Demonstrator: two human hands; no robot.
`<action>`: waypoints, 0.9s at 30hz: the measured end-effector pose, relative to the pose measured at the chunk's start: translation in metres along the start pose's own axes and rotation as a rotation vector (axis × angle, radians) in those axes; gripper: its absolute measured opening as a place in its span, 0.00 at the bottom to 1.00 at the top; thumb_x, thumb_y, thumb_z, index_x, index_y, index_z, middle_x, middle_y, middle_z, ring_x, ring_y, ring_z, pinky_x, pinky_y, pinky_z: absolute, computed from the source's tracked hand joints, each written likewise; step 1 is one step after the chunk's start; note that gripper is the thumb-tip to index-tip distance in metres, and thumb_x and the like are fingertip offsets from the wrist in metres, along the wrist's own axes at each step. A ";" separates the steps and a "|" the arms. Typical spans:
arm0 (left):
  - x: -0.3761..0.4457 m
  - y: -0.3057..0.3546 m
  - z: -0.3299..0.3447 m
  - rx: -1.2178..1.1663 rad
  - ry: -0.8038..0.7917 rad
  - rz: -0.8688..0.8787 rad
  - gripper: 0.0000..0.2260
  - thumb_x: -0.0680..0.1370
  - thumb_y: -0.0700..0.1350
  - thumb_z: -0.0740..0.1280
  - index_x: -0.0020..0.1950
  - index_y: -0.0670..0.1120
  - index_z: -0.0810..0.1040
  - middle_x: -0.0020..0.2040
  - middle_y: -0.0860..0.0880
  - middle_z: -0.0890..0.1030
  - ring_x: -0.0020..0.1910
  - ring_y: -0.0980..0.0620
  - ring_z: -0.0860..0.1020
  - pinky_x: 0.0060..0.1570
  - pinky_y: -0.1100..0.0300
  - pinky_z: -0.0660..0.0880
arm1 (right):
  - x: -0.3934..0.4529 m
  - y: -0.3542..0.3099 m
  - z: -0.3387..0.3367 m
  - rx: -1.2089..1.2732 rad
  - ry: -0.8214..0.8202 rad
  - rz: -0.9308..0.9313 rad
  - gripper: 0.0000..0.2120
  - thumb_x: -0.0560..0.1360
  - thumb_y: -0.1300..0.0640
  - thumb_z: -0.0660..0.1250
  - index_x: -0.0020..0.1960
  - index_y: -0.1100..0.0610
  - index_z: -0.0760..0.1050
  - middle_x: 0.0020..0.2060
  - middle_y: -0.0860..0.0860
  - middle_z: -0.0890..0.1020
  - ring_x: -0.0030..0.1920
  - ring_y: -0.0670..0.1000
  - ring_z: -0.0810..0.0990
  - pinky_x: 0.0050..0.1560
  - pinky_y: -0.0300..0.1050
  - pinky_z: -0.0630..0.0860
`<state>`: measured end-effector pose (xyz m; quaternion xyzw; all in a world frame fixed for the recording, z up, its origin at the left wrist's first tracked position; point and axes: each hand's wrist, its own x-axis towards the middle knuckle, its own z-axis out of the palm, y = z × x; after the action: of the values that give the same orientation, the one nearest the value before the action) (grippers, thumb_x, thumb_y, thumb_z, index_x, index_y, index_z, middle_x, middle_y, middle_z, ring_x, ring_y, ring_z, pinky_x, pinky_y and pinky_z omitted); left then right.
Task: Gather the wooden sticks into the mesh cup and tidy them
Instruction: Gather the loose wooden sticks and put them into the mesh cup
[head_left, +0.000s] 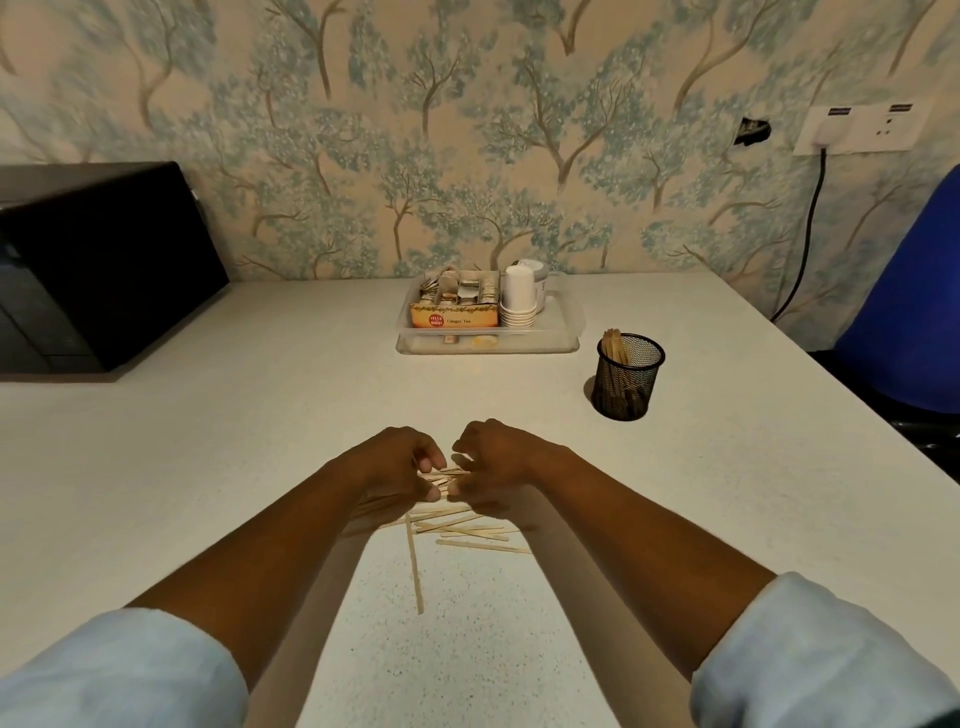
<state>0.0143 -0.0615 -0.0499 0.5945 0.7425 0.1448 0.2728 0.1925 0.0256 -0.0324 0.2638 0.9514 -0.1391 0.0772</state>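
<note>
So the person looks mid-gather: left hand (402, 462) and right hand (493, 460), nearly touching, curl over the wooden sticks (457, 525) scattered on the table (260, 441). Next they'll need lifting as one bunch to the mesh cup (629, 375), well apart. Whether either hand actually grips sticks is hidden.

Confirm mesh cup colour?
Black wire mesh cup, pale wooden sticks standing inside; head view.

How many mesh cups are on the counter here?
1: the black mesh cup stands on the counter right of the clear tray, holding a few sticks.
</note>
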 end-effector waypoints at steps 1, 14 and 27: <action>0.000 0.001 0.001 -0.006 0.004 0.003 0.16 0.67 0.44 0.82 0.50 0.54 0.83 0.46 0.54 0.81 0.44 0.56 0.79 0.45 0.61 0.75 | 0.001 -0.002 0.000 -0.032 -0.001 0.000 0.26 0.73 0.42 0.68 0.65 0.56 0.73 0.63 0.53 0.73 0.63 0.54 0.72 0.62 0.53 0.73; -0.006 -0.011 -0.009 0.133 0.019 -0.047 0.28 0.65 0.53 0.83 0.62 0.53 0.78 0.57 0.54 0.76 0.54 0.54 0.76 0.54 0.60 0.75 | 0.000 -0.008 -0.006 -0.126 -0.020 0.015 0.11 0.74 0.50 0.69 0.48 0.58 0.80 0.45 0.53 0.76 0.49 0.55 0.77 0.49 0.47 0.75; -0.008 0.007 -0.007 0.155 0.082 0.032 0.14 0.73 0.45 0.77 0.58 0.48 0.85 0.54 0.49 0.85 0.52 0.51 0.82 0.55 0.53 0.79 | -0.002 -0.010 -0.005 -0.044 0.071 0.112 0.11 0.76 0.59 0.64 0.56 0.59 0.81 0.52 0.57 0.80 0.45 0.56 0.77 0.46 0.45 0.73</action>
<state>0.0170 -0.0669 -0.0390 0.6193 0.7523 0.1155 0.1927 0.1884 0.0186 -0.0248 0.3196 0.9401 -0.1044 0.0569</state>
